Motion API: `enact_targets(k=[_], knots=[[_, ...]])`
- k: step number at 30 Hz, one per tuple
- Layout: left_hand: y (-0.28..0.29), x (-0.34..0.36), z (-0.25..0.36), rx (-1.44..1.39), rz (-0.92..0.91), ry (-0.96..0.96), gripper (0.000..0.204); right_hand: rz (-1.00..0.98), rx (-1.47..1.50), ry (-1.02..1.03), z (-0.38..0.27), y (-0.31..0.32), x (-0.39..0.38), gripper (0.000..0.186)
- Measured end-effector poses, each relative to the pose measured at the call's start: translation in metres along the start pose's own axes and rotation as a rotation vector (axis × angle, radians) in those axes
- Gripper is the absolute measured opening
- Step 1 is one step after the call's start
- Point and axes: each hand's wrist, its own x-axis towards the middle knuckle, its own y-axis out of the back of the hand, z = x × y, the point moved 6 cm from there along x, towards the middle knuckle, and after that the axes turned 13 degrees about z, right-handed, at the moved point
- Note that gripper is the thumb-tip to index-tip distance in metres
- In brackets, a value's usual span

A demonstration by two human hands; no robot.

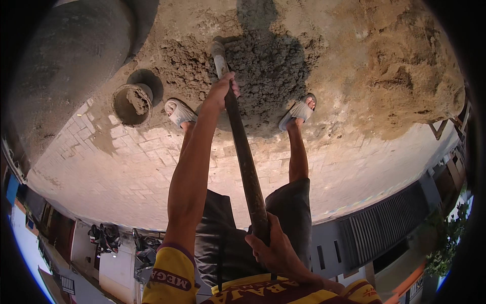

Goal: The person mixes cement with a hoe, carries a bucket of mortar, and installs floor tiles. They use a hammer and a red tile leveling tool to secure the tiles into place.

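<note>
As sunlight throws your shadow across a spread of wet grey mix, you stand astride the long-handled tool, both bare hands closed on its shaft. Your left hand is wrapped around the shaft near the far end, just below its pale upper section, with that arm stretched forward. Your right hand grips the near end, close to your waist, the thumb lying along one side. The tool slants from your lap up and slightly to the left, between your legs, to the near-left part of the mix, where its far end meets the lumpy material; you cannot tell from this angle what shape its head takes.

Your left sandal is planted just beside the near-left edge of the mix, your right sandal by its near-right edge. Left of your left foot, a round bucket stands on the ground, a clump of grey material clinging inside it. To the right rises a broad mound of brown sand, and a large grey surface fills the upper left.

Pale paving blocks stretch beneath and behind you. You wear dark shorts and a yellow-and-maroon shirt. Toward the lower rim, parked motorbikes stand at left, and a dark slatted gate at right.
</note>
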Motion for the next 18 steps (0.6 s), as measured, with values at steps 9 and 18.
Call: enact_targets(k=[9, 18], knots=[[0.106, -0.101, 0.067, -0.359, -0.214, 0.265, 0.023, -0.306, 0.352, 0.297, -0.064, -0.123, -0.138, 0.117], [0.302, -0.175, 0.121, -0.682, -0.126, -0.159, 0.014, -0.557, -0.298, 0.106, -0.051, -0.119, -0.119, 0.092]])
